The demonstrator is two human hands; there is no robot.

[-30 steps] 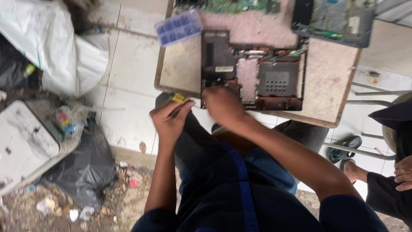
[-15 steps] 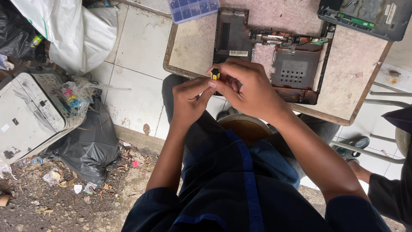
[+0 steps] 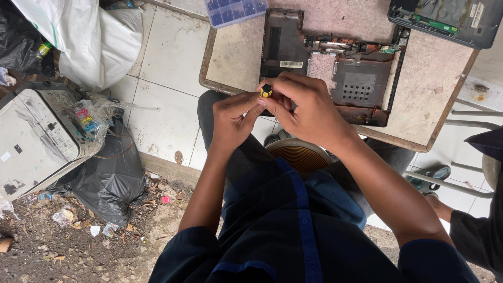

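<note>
My left hand [image 3: 234, 119] and my right hand [image 3: 306, 107] meet in front of my chest, at the near edge of a small stone-topped table [image 3: 230, 57]. Both grip a small screwdriver whose yellow-and-black handle end [image 3: 266, 90] shows between the fingertips; its shaft is hidden by the fingers. Just beyond the hands lies an opened laptop base [image 3: 335, 65], dark, with its bare inner frame and a vented panel showing.
A blue compartment box [image 3: 236, 10] sits at the table's far left, a second laptop part with a green board [image 3: 445, 21] at the far right. A white printer [image 3: 31, 141], black bag [image 3: 107, 178] and white sack [image 3: 84, 42] lie left. Another person's leg and foot [image 3: 443, 207] are at right.
My hands came together at the table's edge, and the screwdriver that my left hand held lower down is now gripped by both. The view tilted, so the table sits higher in frame.
</note>
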